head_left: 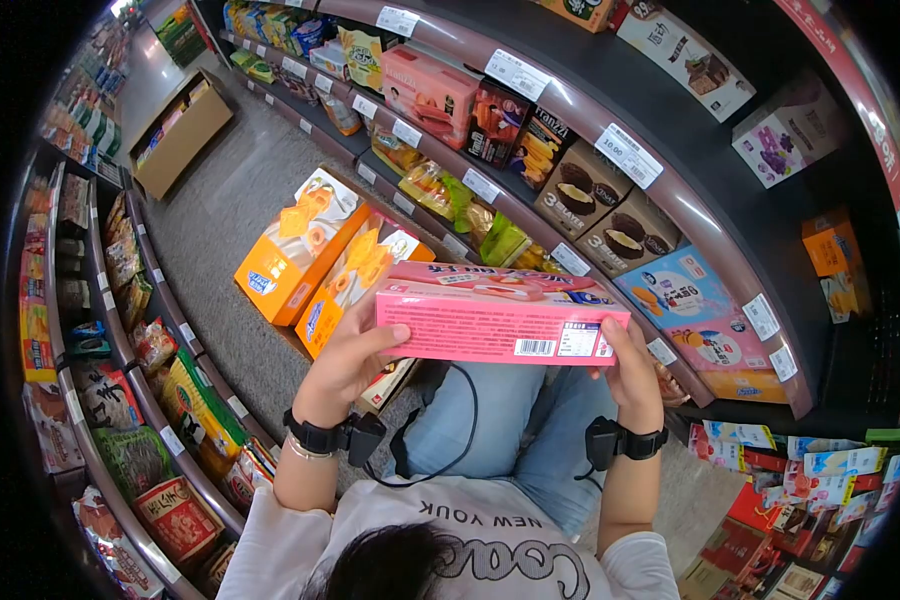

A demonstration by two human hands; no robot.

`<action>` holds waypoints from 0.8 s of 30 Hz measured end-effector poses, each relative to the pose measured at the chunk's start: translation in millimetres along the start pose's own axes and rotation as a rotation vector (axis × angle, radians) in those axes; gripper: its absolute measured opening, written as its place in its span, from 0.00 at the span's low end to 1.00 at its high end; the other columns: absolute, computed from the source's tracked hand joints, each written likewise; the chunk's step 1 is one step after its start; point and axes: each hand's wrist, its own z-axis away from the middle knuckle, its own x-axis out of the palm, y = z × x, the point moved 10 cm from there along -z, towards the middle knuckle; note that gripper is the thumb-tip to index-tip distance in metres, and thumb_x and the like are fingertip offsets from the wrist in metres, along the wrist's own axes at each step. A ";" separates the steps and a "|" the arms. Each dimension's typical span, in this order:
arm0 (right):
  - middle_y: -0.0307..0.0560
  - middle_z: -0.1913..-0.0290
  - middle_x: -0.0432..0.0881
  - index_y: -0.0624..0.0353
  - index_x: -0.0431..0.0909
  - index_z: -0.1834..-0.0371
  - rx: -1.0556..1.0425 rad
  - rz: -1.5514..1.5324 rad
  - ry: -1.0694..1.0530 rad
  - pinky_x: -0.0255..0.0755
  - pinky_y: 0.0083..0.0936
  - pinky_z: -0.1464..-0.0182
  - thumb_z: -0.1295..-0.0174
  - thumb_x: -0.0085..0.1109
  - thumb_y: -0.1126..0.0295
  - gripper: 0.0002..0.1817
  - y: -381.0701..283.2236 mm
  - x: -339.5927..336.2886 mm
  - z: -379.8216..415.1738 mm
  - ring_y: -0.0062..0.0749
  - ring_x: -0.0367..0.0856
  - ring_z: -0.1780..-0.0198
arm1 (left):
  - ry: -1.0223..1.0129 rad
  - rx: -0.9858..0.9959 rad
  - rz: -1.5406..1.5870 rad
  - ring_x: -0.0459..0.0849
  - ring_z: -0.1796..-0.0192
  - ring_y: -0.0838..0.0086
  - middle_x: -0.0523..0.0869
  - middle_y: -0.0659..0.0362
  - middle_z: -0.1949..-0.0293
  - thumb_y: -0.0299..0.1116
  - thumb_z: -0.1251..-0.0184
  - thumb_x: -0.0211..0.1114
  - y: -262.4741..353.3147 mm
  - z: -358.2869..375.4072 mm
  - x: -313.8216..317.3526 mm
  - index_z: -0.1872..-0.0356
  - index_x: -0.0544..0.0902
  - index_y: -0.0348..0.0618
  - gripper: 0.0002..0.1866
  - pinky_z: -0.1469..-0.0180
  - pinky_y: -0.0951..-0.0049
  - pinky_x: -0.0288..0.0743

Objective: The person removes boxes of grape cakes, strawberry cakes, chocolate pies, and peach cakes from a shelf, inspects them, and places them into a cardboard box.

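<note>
A pink snack box (460, 330) is held level in front of my body, its barcode side facing up toward me. My left hand (342, 355) grips its left end, thumb on the printed side. On the right end my right hand (632, 365) has its thumb by the white label, fingers mostly hidden behind. Beyond the box, two orange-and-white boxes (305, 245) with food pictures stand close to my left hand, partly covered by it and the pink box. Brown snack boxes (582, 187) sit on the shelf past the pink box.
A curved shelf (560, 95) with price tags and several packaged snacks runs ahead and to the right. Another shelf (120, 320) of bagged food lines the left. An open cardboard carton (180, 135) stands on the aisle floor. Hanging packets (820, 465) are at lower right.
</note>
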 end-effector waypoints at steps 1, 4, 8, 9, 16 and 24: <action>0.37 0.66 0.79 0.64 0.65 0.36 0.009 0.006 -0.009 0.67 0.12 0.80 0.37 0.59 0.51 0.34 2.3 0.2 -1.5 0.15 0.76 0.73 | -0.007 -0.018 0.018 0.75 0.38 0.68 0.71 0.52 0.37 0.25 0.43 0.67 -1.1 1.1 -1.1 0.28 0.54 0.38 0.43 0.38 0.64 0.72; 0.46 0.51 0.79 0.64 0.58 0.31 0.053 -0.010 -0.117 0.77 0.18 0.63 0.35 0.57 0.52 0.37 3.0 13.7 -1.2 0.23 0.81 0.57 | 0.001 0.052 -0.024 0.73 0.36 0.68 0.69 0.52 0.35 0.29 0.39 0.65 4.3 4.7 -8.4 0.28 0.55 0.40 0.40 0.38 0.63 0.72; 0.52 0.33 0.65 0.65 0.52 0.27 -0.032 -0.197 -0.170 0.61 0.28 0.35 0.33 0.54 0.57 0.37 7.2 33.7 -14.5 0.32 0.66 0.34 | 0.086 0.026 0.203 0.71 0.35 0.66 0.68 0.53 0.35 0.33 0.35 0.62 12.9 18.1 -21.1 0.29 0.56 0.42 0.36 0.38 0.62 0.72; 0.52 0.31 0.62 0.65 0.51 0.27 -0.039 -0.204 -0.194 0.56 0.29 0.32 0.33 0.54 0.59 0.37 3.7 44.5 -17.9 0.32 0.62 0.31 | 0.135 0.027 0.161 0.71 0.35 0.66 0.68 0.53 0.35 0.34 0.34 0.60 14.5 21.8 -29.8 0.29 0.56 0.42 0.35 0.38 0.62 0.72; 0.52 0.33 0.65 0.65 0.56 0.29 -0.136 0.042 -0.313 0.64 0.28 0.36 0.43 0.59 0.77 0.37 -23.4 105.4 -55.8 0.34 0.71 0.37 | 0.312 0.086 -0.196 0.76 0.40 0.71 0.75 0.55 0.42 0.30 0.35 0.60 -0.9 47.3 -96.0 0.31 0.63 0.42 0.31 0.42 0.69 0.74; 0.51 0.40 0.73 0.66 0.60 0.31 -0.246 0.133 -0.254 0.73 0.25 0.45 0.46 0.59 0.82 0.36 -37.7 110.3 -68.4 0.30 0.78 0.46 | 0.474 0.056 -0.207 0.76 0.40 0.69 0.74 0.54 0.39 0.31 0.33 0.60 -18.1 82.4 -126.1 0.36 0.69 0.37 0.25 0.41 0.68 0.72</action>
